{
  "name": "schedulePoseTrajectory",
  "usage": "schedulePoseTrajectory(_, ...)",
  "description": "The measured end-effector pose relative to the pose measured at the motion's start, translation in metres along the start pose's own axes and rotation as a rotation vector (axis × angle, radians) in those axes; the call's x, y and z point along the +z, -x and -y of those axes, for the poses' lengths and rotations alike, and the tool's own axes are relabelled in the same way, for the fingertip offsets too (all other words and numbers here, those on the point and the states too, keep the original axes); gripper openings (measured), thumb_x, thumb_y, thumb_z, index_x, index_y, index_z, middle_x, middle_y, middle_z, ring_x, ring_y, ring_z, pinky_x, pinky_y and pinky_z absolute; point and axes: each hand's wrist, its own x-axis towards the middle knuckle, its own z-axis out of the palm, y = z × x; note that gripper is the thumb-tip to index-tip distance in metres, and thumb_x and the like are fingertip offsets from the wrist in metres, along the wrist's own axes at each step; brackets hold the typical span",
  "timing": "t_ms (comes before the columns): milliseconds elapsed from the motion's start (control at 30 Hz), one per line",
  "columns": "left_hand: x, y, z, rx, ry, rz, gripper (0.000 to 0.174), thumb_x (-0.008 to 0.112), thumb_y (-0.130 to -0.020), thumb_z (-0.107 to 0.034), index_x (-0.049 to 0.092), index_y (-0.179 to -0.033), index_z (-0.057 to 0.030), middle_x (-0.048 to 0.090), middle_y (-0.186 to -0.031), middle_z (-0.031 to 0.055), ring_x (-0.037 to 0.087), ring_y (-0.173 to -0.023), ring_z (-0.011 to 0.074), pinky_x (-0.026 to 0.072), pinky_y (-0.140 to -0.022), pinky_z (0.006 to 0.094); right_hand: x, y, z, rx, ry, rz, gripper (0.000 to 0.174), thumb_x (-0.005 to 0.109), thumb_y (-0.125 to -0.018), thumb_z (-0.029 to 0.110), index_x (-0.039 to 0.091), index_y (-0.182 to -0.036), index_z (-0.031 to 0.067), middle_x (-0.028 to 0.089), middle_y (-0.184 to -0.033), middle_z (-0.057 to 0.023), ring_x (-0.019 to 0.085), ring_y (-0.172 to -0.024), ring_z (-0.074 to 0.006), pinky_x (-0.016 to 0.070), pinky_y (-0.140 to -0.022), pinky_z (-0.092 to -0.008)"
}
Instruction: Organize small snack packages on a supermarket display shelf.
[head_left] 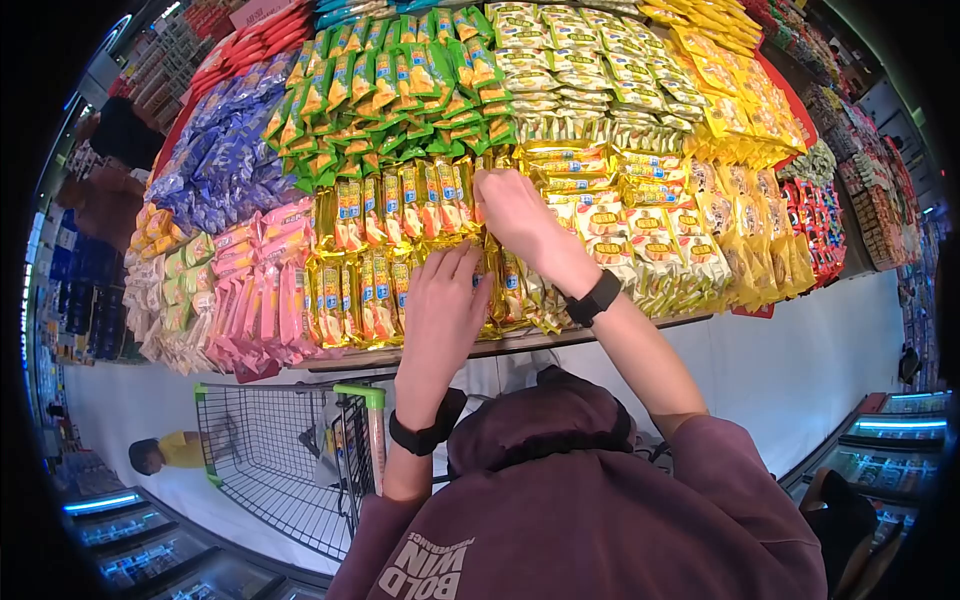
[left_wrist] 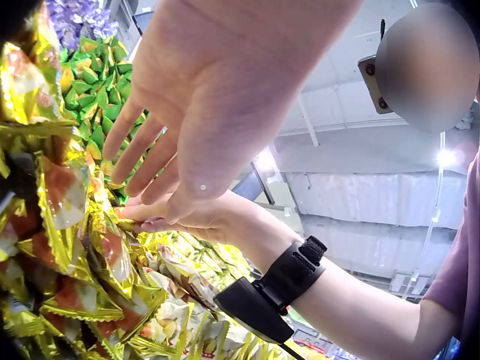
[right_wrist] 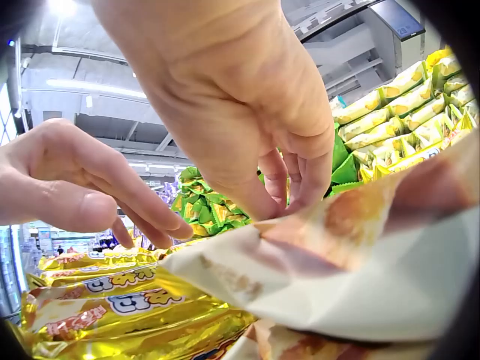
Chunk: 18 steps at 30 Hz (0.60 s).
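Both hands are at the rows of gold snack packets (head_left: 375, 212) at the front middle of the display. My left hand (head_left: 445, 300) lies over the lower row with its fingers straight, tips at the packets; the left wrist view shows its palm side (left_wrist: 217, 97). To its right, my right hand (head_left: 520, 215) reaches into the upper row, fingers bent down. The right wrist view shows its thumb and fingers (right_wrist: 304, 176) pinching a snack packet, fingertips partly hidden behind a white-and-brown printed packet (right_wrist: 337, 247) close to the camera.
Green packets (head_left: 400, 80) are heaped behind, with blue packets (head_left: 225, 140) and pink packets (head_left: 262, 285) to the left. White-and-green packets (head_left: 650, 245) lie on the right. A shopping cart (head_left: 280, 460) stands below the display's front edge; a person in yellow (head_left: 180, 450) is beyond it.
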Motion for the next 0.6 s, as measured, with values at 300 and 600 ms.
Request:
schedulePoseTrajectory(300, 0.001, -0.006, -0.008, 0.017, 0.000, 0.010, 0.028, 0.066, -0.091, -0.014, 0.065, -0.115, 0.0014, 0.066, -0.118, 0.0159, 0.060, -0.107, 0.0337, 0.0470, -0.093, 0.0440, -0.039, 0.032, 0.020, -0.113, 0.006, 0.026, 0.014, 0.067, -0.086, 0.010, 0.066, -0.093, -0.0028, 0.066, -0.090, -0.0231, 0.064, -0.089, -0.0412, 0.0522, -0.073, -0.0482)
schedulePoseTrajectory(600, 0.013, -0.008, -0.039, 0.084, 0.058, -0.081, 0.024, 0.070, -0.087, -0.008, 0.067, -0.110, -0.0021, 0.068, -0.110, 0.0107, 0.062, -0.102, 0.0294, 0.0469, -0.088, 0.0407, -0.151, 0.114, -0.029, 0.341, -0.003, -0.139, 0.015, 0.068, -0.089, 0.018, 0.069, -0.092, 0.0035, 0.071, -0.083, -0.0135, 0.067, -0.069, -0.0310, 0.0518, -0.064, -0.0400)
